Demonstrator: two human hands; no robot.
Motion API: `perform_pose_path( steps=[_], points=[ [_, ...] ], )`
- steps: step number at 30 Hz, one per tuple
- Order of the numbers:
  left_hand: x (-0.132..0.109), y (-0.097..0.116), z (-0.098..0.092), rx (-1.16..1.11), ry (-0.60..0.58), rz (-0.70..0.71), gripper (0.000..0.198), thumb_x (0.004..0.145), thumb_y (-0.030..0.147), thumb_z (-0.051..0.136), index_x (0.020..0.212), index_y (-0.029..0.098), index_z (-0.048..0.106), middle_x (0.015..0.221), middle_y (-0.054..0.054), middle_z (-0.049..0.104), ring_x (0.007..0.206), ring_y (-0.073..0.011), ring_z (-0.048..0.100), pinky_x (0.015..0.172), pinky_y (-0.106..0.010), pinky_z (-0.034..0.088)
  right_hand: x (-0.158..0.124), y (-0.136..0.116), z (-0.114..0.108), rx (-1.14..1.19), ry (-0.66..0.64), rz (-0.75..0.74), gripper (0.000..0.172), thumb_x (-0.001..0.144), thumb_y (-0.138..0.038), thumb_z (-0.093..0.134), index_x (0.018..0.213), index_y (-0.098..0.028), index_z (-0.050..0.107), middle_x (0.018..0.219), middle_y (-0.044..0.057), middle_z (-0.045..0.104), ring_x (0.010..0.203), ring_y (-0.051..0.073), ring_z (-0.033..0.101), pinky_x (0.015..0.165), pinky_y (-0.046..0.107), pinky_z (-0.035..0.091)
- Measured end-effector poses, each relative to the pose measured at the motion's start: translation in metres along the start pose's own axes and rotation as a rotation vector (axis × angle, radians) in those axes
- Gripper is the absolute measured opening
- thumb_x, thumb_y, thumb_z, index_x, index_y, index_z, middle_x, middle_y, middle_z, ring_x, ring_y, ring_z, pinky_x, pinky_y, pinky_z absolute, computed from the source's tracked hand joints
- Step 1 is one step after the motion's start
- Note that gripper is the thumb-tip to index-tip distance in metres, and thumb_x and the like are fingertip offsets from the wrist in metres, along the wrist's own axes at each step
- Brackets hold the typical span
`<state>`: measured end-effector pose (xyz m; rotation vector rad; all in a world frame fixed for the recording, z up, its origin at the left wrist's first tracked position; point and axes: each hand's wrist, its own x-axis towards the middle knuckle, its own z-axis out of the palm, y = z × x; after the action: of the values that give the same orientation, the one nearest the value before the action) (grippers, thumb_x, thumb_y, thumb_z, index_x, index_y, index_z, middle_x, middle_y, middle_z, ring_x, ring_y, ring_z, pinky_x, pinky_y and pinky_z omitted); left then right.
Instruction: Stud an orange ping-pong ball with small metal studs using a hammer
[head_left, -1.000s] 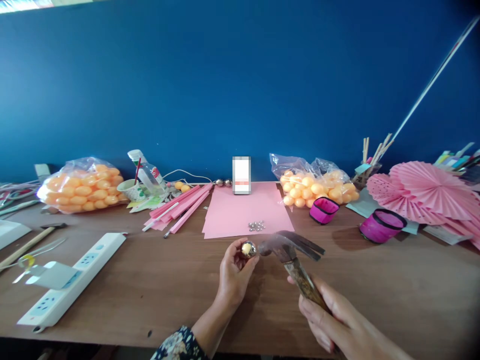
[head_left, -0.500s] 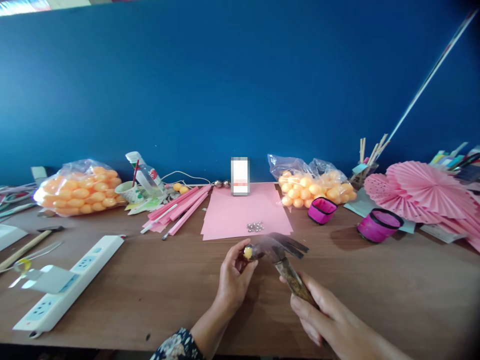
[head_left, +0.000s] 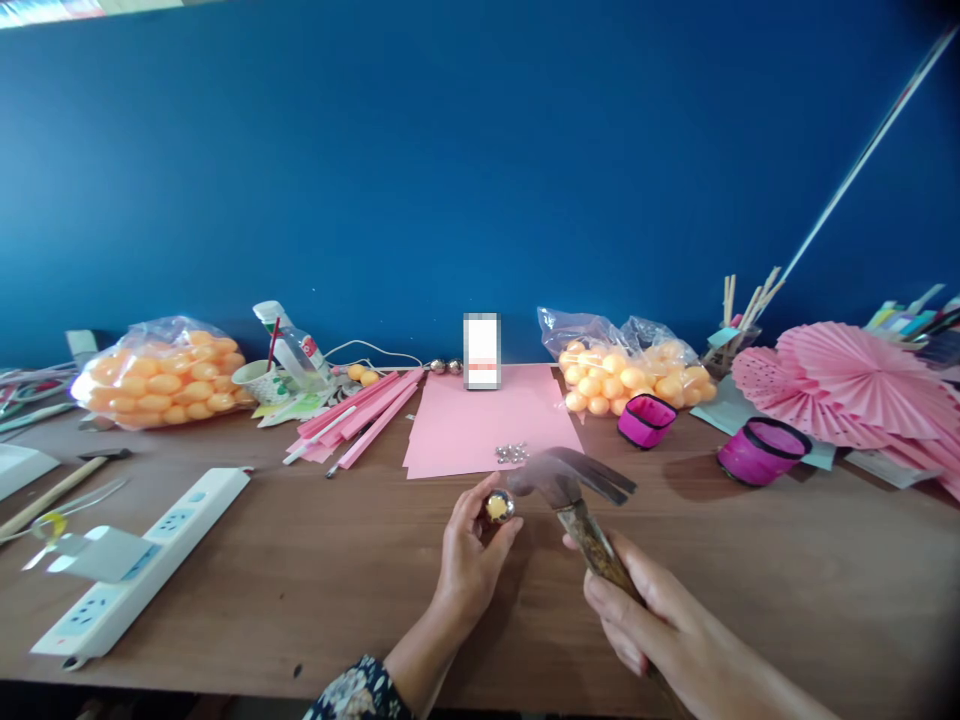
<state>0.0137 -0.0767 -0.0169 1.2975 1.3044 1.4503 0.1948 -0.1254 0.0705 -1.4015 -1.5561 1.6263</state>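
My left hand [head_left: 469,560] pinches a small round yellow ball with a shiny metal rim [head_left: 499,506] just above the brown table [head_left: 300,580]. My right hand [head_left: 660,625] is closed round the wooden handle of a claw hammer [head_left: 574,490]. The hammer's head is blurred and hangs slightly above and to the right of the ball. A pink paper sheet [head_left: 480,425] lies beyond the hands, with a little heap of small metal pieces [head_left: 512,453] on its near edge.
Two bags of orange balls [head_left: 161,375] [head_left: 630,375] sit at the back. A white power strip [head_left: 142,560] lies left, pink strips [head_left: 352,410] left of the sheet. Two magenta cups [head_left: 646,418] [head_left: 761,450] and pink paper fans [head_left: 855,385] stand right. A phone [head_left: 481,350] leans against the blue wall.
The hammer head dipped onto the ball half a second ago and has now risen slightly above it. My left hand has kept the ball in nearly the same place.
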Motion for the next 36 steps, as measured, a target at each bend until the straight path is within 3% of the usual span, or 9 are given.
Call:
perform_pose_path(
  steps=[6,10,14,20,27,31,36],
  points=[
    [-0.0004,-0.0033,0.0013,-0.089,-0.019,-0.061,0.037,0.065,0.014,0.062,0.099,0.018,0.048,0.088,-0.003,0.059,0.082,-0.0136,0.059,0.077,-0.027,0.046,-0.0007,-0.0069,-0.0018,-0.026,-0.081,0.039,0.045,0.084,-0.047,0.037,0.115,-0.015,0.039,0.053,-0.007,0.034,0.05,0.009,0.034,0.053,0.023,0.032],
    [-0.0004,-0.0023,0.0002,-0.07,-0.008,-0.056,0.039,0.065,0.014,0.061,0.102,0.017,0.05,0.093,-0.006,0.06,0.085,-0.0146,0.058,0.08,-0.028,0.046,0.0005,-0.0032,-0.002,-0.012,-0.016,0.03,0.044,0.083,-0.05,0.037,0.109,-0.016,0.044,0.053,-0.007,0.032,0.049,0.009,0.032,0.051,0.022,0.03],
    [-0.0005,-0.0024,-0.0007,-0.093,-0.045,-0.086,0.042,0.066,0.015,0.06,0.107,0.016,0.051,0.101,-0.009,0.06,0.092,-0.0174,0.058,0.085,-0.031,0.045,0.0006,-0.0013,-0.0033,-0.034,-0.047,0.047,0.042,0.083,-0.049,0.038,0.107,-0.016,0.045,0.053,-0.007,0.034,0.05,0.009,0.033,0.054,0.023,0.032],
    [-0.0006,-0.0044,-0.0011,-0.045,-0.052,-0.02,0.046,0.067,0.014,0.058,0.112,0.019,0.052,0.113,-0.009,0.055,0.101,-0.0192,0.054,0.089,-0.032,0.042,0.0002,-0.0048,-0.0054,-0.021,-0.058,0.037,0.04,0.084,-0.048,0.037,0.109,-0.017,0.044,0.054,-0.007,0.033,0.051,0.009,0.033,0.054,0.023,0.032],
    [-0.0006,0.0015,-0.0013,0.053,-0.062,0.046,0.047,0.068,0.013,0.056,0.113,0.023,0.053,0.112,-0.007,0.054,0.098,-0.0191,0.055,0.086,-0.032,0.044,0.0038,-0.0022,-0.0049,-0.015,-0.042,0.029,0.039,0.085,-0.046,0.036,0.111,-0.018,0.042,0.055,-0.007,0.034,0.052,0.01,0.034,0.055,0.023,0.032],
    [-0.0011,-0.0003,-0.0009,0.028,-0.08,-0.006,0.049,0.069,0.014,0.056,0.117,0.021,0.048,0.112,-0.008,0.055,0.096,-0.0183,0.055,0.086,-0.032,0.044,0.0043,-0.0045,-0.0055,-0.031,-0.079,0.038,0.041,0.085,-0.046,0.037,0.112,-0.015,0.041,0.054,-0.007,0.033,0.051,0.009,0.034,0.054,0.023,0.033],
    [-0.0011,-0.0022,-0.0022,0.15,-0.026,0.027,0.043,0.064,0.016,0.061,0.107,0.021,0.056,0.1,-0.006,0.058,0.084,-0.0182,0.057,0.078,-0.033,0.047,0.0036,-0.0067,-0.0066,-0.055,-0.043,-0.001,0.044,0.086,-0.043,0.037,0.121,-0.017,0.035,0.057,-0.006,0.036,0.054,0.01,0.036,0.055,0.023,0.035]
  ],
)
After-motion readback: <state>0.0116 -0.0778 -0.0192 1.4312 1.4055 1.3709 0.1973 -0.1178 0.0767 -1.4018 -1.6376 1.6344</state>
